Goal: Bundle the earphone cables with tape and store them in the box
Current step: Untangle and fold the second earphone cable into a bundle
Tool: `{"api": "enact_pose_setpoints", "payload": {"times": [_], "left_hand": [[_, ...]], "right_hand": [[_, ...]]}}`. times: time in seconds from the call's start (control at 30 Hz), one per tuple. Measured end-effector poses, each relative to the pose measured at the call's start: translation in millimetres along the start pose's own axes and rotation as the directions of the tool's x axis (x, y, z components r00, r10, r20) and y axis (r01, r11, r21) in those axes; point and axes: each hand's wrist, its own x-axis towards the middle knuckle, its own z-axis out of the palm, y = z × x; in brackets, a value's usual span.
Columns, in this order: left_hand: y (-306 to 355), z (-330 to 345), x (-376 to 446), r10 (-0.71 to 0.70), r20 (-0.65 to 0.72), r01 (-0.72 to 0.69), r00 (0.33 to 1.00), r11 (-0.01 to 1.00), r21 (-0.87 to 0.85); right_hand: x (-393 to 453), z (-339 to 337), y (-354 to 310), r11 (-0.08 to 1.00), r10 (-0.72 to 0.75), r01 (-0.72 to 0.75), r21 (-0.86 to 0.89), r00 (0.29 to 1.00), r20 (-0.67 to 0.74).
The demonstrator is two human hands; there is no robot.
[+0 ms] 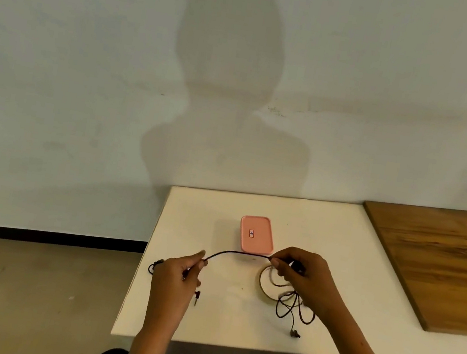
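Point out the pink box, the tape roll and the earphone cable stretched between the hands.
pink box (256,234): head view, middle of its closed lid.
tape roll (260,283): head view, left rim of the ring.
earphone cable (237,253): head view, span between both hands.

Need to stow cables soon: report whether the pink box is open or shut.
Shut: the pink box has its lid seated flat on top.

The pink box (256,235) carries a small label on its lid (print too small to read).
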Motion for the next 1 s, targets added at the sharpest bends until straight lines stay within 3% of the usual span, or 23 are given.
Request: {"api": "enact_pose_setpoints", "payload": {"times": [0.1, 0.23, 0.47, 0.73, 1.0], "left_hand": [[2.7, 3.9, -4.9, 0.020, 0.107, -0.039, 0.994, 0.983, 0.178], [22.4, 17.5, -11.2, 0.195, 0.207, -0.198, 0.959, 0.980, -0.006], [21.5, 19.5, -1.0, 0.312, 0.034, -0.311, 0.949, 0.949, -0.049], [19.1, 5.8, 3.4, 0.134, -0.161, -0.170, 0.978, 0.956, -0.241], [22.7, 0.4, 8.1, -0.004, -0.244, -0.102, 0.970, 0.901, -0.422]], "right_hand": [[0.3, 9.4, -5.6, 0.999, -0.029, 0.030, -0.033, 0.999, 0.029], [3.6, 29.9, -16.9, 0.984, -0.084, 0.098, -0.148, 0.992, 0.098], [6.8, 31.3, -22.4, 0.989, -0.100, 0.114, -0.091, 0.985, 0.140], [9.0, 3.2, -4.5, 0.990, -0.078, 0.089, -0.105, 0.992, 0.102], [10.3, -6.2, 4.0, 0.992, -0.060, 0.058, -0.111, 0.998, -0.012]]}}
